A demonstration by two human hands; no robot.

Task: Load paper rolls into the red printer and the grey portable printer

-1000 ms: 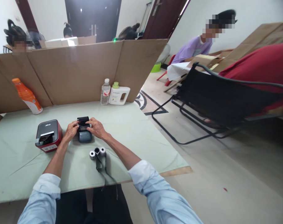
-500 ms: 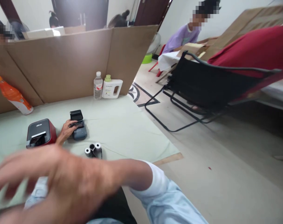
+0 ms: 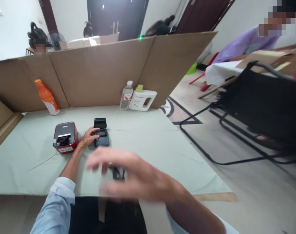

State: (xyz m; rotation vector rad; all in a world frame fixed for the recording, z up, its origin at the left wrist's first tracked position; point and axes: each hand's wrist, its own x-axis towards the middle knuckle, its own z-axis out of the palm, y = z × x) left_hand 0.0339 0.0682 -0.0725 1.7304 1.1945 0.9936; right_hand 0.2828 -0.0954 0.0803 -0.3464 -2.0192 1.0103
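Note:
My left hand grips the left side of a small dark portable printer, with fingertips at its open compartment. The printer's black lid is tipped back. My right hand is blurred, raised above the table's near side, with thumb and fingers apart and nothing seen in it. Partly hidden behind it is a dark item, where the small white rolls stood. A red and black box-shaped printer stands left of my left hand.
Along the cardboard partition stand an orange bottle, a clear water bottle and a white jug. The green-covered table ends at the right, with a black folding chair beyond. Several people are behind the partition and to the right.
My view has turned left and the scene has shifted right. My right hand has drawn back from close to the camera, over the small rolls. My left hand stays on the portable printer.

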